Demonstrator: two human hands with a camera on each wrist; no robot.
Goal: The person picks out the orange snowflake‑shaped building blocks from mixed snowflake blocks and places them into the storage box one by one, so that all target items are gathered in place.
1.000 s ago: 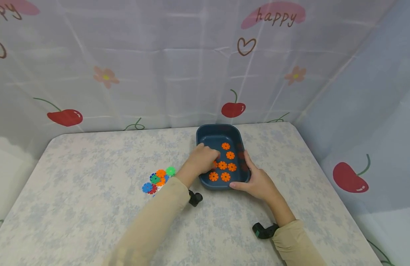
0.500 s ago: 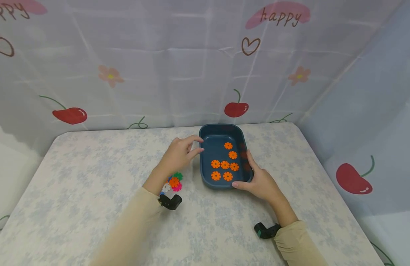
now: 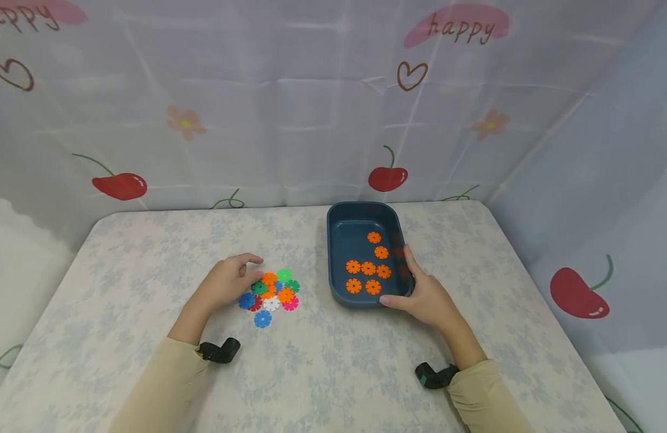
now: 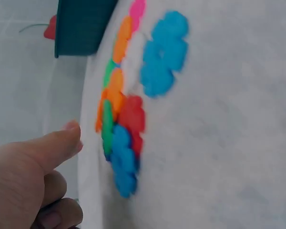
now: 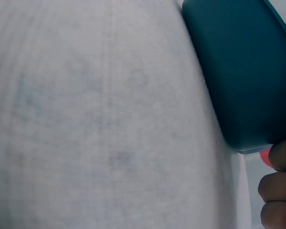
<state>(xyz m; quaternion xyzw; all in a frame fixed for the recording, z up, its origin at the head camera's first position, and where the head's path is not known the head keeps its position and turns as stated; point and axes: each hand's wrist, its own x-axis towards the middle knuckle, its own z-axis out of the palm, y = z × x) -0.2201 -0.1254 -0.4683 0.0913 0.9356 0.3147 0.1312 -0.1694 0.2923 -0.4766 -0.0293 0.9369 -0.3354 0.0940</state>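
My left hand hangs at the left edge of a loose pile of snowflake building discs, with nothing between its parted thumb and index finger. Blue, white, red, pink, green and orange discs overlap in the pile. In the left wrist view the thumb points toward the pile's near end. A deep dark blue tray stands to the right, with several orange discs lying flat on its floor. My right hand grips the tray's near right corner, thumb on the front rim, fingers along the right wall.
A pale patterned cloth covers the table, which meets a printed curtain behind the tray. Black wrist cameras sit on both forearms, low over the tabletop.
My left hand has come out of the tray and swung left over to the loose pile, leaving the orange discs inside. The right hand keeps its grip on the tray.
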